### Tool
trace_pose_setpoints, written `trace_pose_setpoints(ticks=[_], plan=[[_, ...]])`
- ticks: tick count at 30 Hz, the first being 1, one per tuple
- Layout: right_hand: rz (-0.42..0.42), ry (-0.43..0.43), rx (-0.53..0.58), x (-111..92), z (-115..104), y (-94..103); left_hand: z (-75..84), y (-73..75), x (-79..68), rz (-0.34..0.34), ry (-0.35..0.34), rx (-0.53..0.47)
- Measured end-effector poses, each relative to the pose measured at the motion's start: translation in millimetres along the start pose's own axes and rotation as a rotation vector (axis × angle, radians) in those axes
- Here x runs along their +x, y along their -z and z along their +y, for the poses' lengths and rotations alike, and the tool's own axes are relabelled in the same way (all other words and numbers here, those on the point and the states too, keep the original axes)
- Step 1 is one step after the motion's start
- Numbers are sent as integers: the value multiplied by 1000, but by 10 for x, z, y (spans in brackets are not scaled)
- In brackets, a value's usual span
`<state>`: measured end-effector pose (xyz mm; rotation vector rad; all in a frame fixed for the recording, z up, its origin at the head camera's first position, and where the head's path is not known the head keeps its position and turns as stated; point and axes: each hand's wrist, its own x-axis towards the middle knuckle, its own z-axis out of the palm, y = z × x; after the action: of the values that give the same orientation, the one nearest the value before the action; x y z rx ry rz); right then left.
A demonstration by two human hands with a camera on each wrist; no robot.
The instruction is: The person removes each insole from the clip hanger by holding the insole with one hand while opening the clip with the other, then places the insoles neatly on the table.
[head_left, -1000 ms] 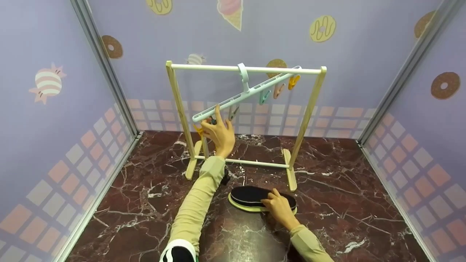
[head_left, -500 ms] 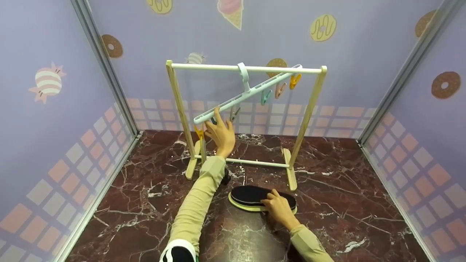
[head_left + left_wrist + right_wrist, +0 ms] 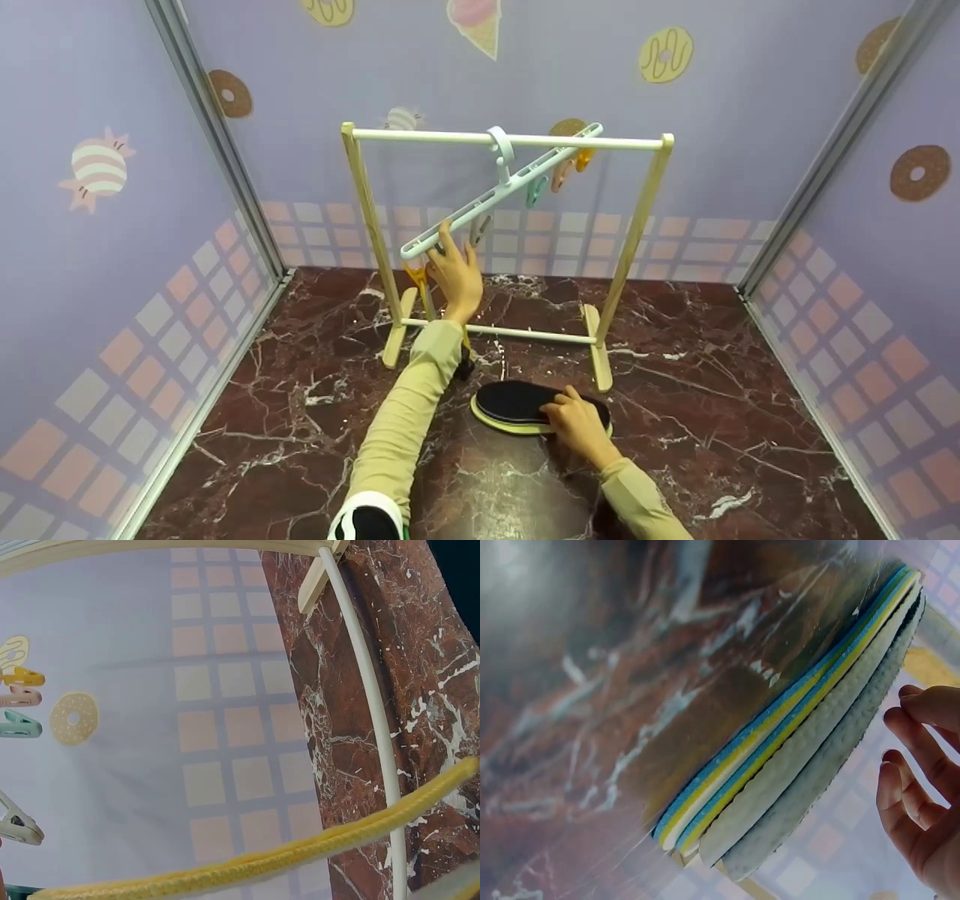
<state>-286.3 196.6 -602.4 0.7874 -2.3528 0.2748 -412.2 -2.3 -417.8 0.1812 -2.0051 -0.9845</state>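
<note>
Left hand (image 3: 459, 281) left of centre in frame, forefinger against low end of tilted hanger (image 3: 504, 187); whether I'm pinching dark clip (image 3: 439, 248) there, can't tell. Yellow-edged strip (image 3: 262, 862) crosses bottom of left-wrist view; looks thin, bendy. Insole stack (image 3: 514, 401) at lower centre, right hand (image 3: 581, 429) at its right end, fingers loosely bent, holding nothing. Stack probably light, soft; layers may slide, so best gripped by long edges. Hanger likely stiff, swings easily.
</note>
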Motion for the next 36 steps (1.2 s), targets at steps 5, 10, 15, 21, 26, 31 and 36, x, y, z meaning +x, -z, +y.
trace_pose_setpoints(ticks=[5,10,15,21,26,31,36], plan=[[-9,-28,-15,15,13,21,-1,2,14,9,-6,-14],[-33,-59,2,32,9,43,-5,-6,16,14,-5,-27],[-29,-68,20,49,17,61,-6,-11,14,24,-11,-7],[-3,-61,24,76,23,70,6,-7,8,24,-5,-9],[-6,-66,41,106,11,82,2,-7,12,51,-31,-21],[-12,-79,60,143,-4,96,-12,-8,17,54,-48,-51],[19,-84,60,196,-22,103,-15,7,10,25,-13,-74]])
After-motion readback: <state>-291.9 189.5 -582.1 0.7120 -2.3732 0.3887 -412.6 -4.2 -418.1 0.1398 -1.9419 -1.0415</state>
